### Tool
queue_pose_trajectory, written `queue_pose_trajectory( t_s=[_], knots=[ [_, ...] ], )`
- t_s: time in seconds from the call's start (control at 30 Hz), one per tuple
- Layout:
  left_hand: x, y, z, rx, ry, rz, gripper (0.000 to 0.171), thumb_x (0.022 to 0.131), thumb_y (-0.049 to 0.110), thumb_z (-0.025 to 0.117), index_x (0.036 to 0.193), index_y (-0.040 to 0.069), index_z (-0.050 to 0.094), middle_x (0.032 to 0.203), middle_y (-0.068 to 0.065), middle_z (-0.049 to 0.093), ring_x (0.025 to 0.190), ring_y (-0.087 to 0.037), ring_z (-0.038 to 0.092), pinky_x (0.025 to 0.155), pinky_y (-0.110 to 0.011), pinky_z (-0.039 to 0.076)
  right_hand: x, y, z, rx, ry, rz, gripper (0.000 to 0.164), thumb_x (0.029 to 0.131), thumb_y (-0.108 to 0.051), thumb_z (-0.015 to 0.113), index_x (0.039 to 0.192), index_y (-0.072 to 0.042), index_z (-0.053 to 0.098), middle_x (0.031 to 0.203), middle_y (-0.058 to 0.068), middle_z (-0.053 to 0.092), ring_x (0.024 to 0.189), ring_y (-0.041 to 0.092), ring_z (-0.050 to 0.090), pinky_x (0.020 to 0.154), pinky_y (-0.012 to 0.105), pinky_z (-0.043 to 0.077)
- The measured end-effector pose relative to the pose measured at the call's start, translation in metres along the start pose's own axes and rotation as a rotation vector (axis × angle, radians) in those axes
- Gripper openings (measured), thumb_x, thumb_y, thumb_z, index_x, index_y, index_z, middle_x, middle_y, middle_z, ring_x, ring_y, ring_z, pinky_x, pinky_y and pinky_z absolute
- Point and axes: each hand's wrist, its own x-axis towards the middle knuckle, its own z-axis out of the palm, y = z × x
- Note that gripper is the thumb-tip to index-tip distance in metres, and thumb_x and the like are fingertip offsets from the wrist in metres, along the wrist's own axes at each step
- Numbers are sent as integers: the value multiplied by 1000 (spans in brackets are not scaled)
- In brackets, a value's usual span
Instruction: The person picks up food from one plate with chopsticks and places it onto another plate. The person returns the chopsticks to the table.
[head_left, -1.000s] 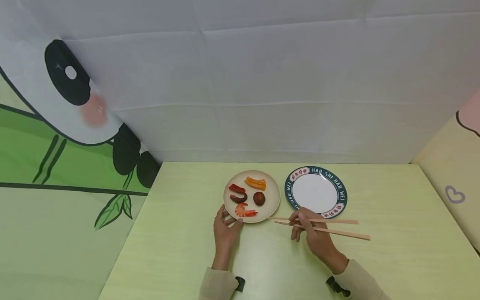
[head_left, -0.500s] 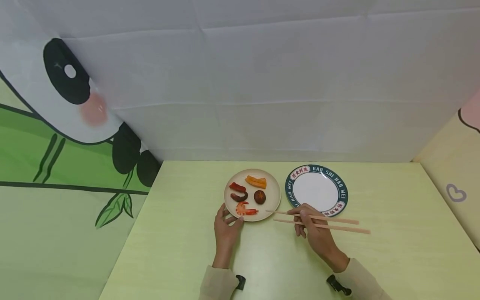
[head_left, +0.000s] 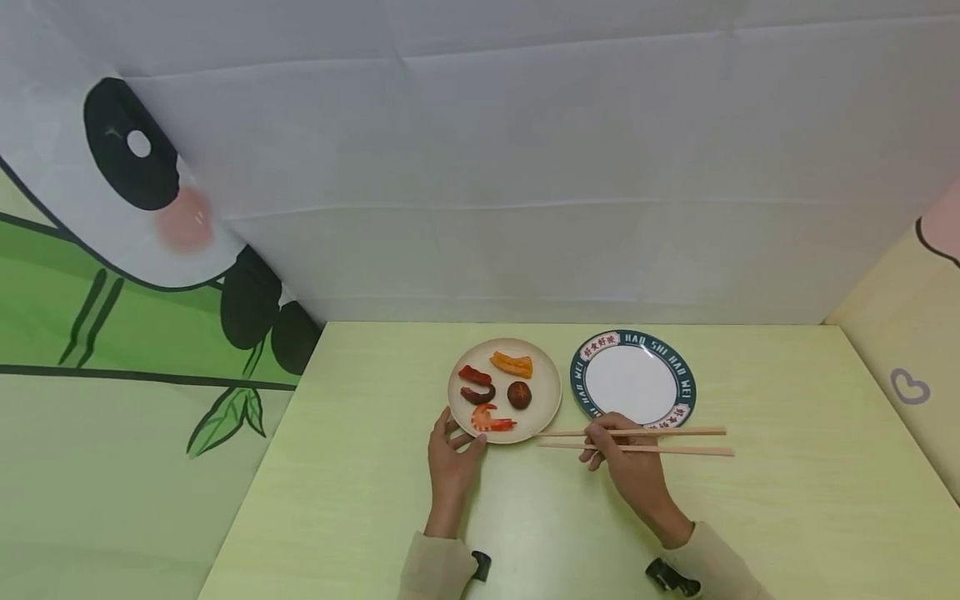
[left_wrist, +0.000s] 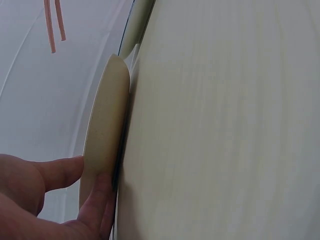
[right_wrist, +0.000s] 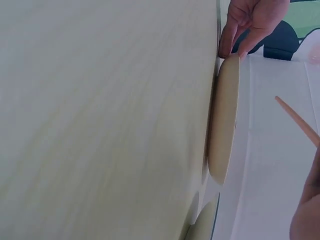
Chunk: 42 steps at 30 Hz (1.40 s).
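In the head view my left hand (head_left: 452, 467) holds the near left edge of a round beige plate (head_left: 547, 400); the left wrist view has its thumb at the rim and fingers against the plate's side. On the plate lie a shrimp (head_left: 491, 419), a mushroom cap (head_left: 519, 395), a yellow-orange food piece (head_left: 512, 365), a red piece (head_left: 475, 376) and a dark curved piece (head_left: 477, 395). A pair of wooden chopsticks (head_left: 686, 451) is gripped in my right hand (head_left: 633, 471), their tips close together by the plate's near right rim.
A white plate (head_left: 681, 371) with a dark teal lettered rim stands right of the beige one, partly behind my right hand. Both are on a pale yellow-green table (head_left: 360, 467). A whitish cloth wall (head_left: 525, 167) rises at the back, with printed panels at both sides.
The chopsticks have turned slightly to lie more level across the view. Their tips rose a little, then lowered and drew closer together. My left hand and the food have stayed in place.
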Motion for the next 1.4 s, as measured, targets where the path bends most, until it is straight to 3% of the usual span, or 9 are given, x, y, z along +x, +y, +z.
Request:
queue_pose_trajectory(
  t_s=[0.13, 0.4, 0.57, 0.83, 1.13, 1.4],
  knots=[
    [0, 1, 0, -6, 4, -2, 78, 88, -5, 78, 156, -7, 41, 131, -26, 59, 105, -36, 71, 93, -50, 56, 0, 0, 1, -18, -5, -11, 19, 107, 5, 54, 105, 14, 71, 90, 28, 70, 75, 9, 75, 68, 28, 62],
    [0, 1, 0, -9, 6, -2, 78, 88, -6, 78, 156, -8, 41, 130, -26, 60, 104, -35, 71, 92, -48, 56, 1, -1, 5, 12, -65, -82, 16, 104, 11, 54, 103, 9, 69, 90, 21, 64, 79, 8, 70, 71, 24, 61],
    [0, 1, 0, -12, 1, -1, 77, 88, -6, 78, 156, -8, 41, 130, -26, 60, 104, -35, 71, 92, -48, 56, 2, -4, 7, -12, -36, 10, 27, 111, 1, 46, 103, 14, 68, 92, 31, 67, 78, 9, 74, 71, 29, 63],
    [1, 1, 0, -18, 4, 1, 77, 88, -7, 78, 156, -8, 41, 130, -26, 60, 105, -36, 71, 92, -48, 57, 4, -2, 13, -76, 50, 117, 26, 110, -3, 52, 107, 15, 71, 93, 32, 71, 71, 18, 75, 66, 33, 63],
    [0, 3, 0, -17, 25, -21, 78, 87, -8, 79, 156, -8, 42, 130, -25, 59, 104, -36, 71, 91, -47, 57, 11, 3, 27, 7, 18, 154, 29, 111, -4, 50, 112, 17, 70, 98, 37, 68, 75, 9, 74, 67, 31, 63],
    [-1, 6, 1, -15, 19, -30, 77, 89, -7, 77, 156, -8, 41, 132, -25, 58, 104, -35, 71, 89, -45, 57, 20, 4, 40, 30, -14, 239, 32, 112, -10, 50, 119, 15, 69, 104, 37, 66, 78, 12, 75, 71, 31, 63]
  ],
)
